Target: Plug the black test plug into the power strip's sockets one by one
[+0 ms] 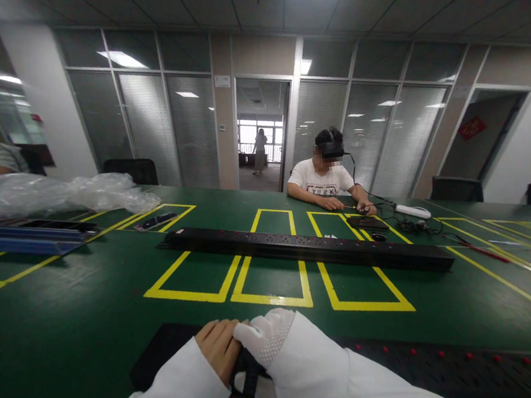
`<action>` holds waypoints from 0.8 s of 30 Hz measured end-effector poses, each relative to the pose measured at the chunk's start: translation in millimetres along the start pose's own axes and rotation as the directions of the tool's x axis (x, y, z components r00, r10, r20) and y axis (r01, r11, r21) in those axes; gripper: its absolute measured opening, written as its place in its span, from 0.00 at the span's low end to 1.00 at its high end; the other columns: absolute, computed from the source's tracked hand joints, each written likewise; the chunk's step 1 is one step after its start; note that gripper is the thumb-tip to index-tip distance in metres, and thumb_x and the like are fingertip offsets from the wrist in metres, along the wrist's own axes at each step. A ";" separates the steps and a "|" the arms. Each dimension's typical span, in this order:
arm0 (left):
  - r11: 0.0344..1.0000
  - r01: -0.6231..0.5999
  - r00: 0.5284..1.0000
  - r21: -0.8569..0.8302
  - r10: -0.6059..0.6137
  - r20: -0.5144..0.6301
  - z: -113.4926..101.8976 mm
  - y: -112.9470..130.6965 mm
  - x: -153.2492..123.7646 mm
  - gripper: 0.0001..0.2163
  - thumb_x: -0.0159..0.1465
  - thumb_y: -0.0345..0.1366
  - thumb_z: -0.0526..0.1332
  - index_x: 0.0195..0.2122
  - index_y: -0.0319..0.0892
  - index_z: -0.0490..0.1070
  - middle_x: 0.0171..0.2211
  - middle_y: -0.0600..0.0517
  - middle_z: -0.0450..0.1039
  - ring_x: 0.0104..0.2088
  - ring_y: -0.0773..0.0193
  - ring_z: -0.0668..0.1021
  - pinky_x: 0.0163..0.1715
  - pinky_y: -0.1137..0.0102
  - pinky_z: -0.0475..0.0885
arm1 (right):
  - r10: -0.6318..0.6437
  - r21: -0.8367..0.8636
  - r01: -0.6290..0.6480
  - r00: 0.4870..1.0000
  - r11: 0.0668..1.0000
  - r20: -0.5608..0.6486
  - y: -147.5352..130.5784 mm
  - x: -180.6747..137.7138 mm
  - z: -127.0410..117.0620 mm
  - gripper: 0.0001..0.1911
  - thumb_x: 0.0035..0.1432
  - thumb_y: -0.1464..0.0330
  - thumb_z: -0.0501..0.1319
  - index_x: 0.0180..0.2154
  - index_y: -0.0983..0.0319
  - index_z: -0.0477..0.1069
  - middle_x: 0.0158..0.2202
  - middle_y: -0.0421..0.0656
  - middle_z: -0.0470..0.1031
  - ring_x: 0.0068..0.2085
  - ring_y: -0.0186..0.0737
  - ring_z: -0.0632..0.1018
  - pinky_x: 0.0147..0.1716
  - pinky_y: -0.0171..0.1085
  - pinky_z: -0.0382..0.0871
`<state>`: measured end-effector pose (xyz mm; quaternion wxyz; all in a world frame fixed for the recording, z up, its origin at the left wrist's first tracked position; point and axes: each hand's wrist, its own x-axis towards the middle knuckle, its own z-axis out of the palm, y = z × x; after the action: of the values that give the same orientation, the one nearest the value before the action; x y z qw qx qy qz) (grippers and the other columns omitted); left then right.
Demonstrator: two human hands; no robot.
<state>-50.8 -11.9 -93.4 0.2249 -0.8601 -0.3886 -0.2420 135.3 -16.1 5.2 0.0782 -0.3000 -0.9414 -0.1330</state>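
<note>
Close in front of me, my left hand (219, 350) has bare fingers curled together. My right hand (270, 337), in a white glove with dotted grip, is closed against it. Between and below them runs a thick black power cable (250, 379), gripped by both hands; its end is hidden by the fingers. Under and around the hands lies a long black power strip (469, 361) with a row of red dots, its plain left end (156, 358) past my left hand. Both white sleeves cover its middle.
A second black power strip (309, 244) crosses the green table (93, 327), over yellow tape outlines. Blue rails (15, 239) and clear plastic wrapping (49, 193) lie left. Across sits a co-worker (322, 183) with a headset, near tangled cables and a white power strip (413, 211).
</note>
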 end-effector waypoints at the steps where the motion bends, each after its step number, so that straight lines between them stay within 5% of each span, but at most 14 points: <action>1: 1.000 -0.004 1.000 -0.005 0.004 0.001 -0.9 0.0 0.5 0.19 0.58 0.24 0.49 0.51 0.36 0.63 0.41 0.42 0.74 0.41 0.51 0.75 0.39 0.57 0.70 | -0.008 0.003 0.008 1.000 1.000 0.001 -0.2 -0.3 -3.7 0.22 0.57 0.51 0.53 0.45 0.60 0.61 0.31 0.41 0.69 0.27 0.36 0.71 0.23 0.32 0.60; 10: 0.998 0.002 0.999 -0.062 -0.004 -0.037 -11.6 2.9 6.1 0.20 0.58 0.32 0.51 0.53 0.38 0.60 0.40 0.41 0.74 0.40 0.49 0.76 0.38 0.57 0.71 | -0.023 0.036 0.023 1.000 0.999 0.009 -1.4 -1.8 -15.9 0.24 0.56 0.51 0.54 0.46 0.62 0.61 0.32 0.43 0.69 0.28 0.39 0.72 0.22 0.34 0.59; 15: 0.999 -0.004 1.000 -0.042 0.003 -0.018 -6.0 2.0 2.9 0.22 0.56 0.28 0.51 0.54 0.37 0.58 0.41 0.40 0.73 0.41 0.48 0.75 0.39 0.56 0.70 | -0.027 0.067 0.025 0.999 0.997 0.022 -0.9 0.0 -16.2 0.22 0.57 0.52 0.54 0.44 0.63 0.63 0.31 0.43 0.69 0.28 0.38 0.72 0.24 0.34 0.62; 24: 1.000 -0.009 1.000 -0.028 0.009 -0.005 0.3 0.3 -1.2 0.21 0.55 0.24 0.52 0.52 0.37 0.60 0.42 0.41 0.73 0.42 0.48 0.75 0.39 0.56 0.69 | -0.052 0.160 0.048 0.999 0.986 0.017 -1.4 -9.7 -16.3 0.18 0.62 0.60 0.55 0.49 0.65 0.64 0.45 0.46 0.69 0.41 0.37 0.73 0.40 0.41 0.70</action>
<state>-51.1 -12.6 -94.3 0.2150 -0.8644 -0.3807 -0.2484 143.5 -27.3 18.3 0.0888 -0.2704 -0.9570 -0.0560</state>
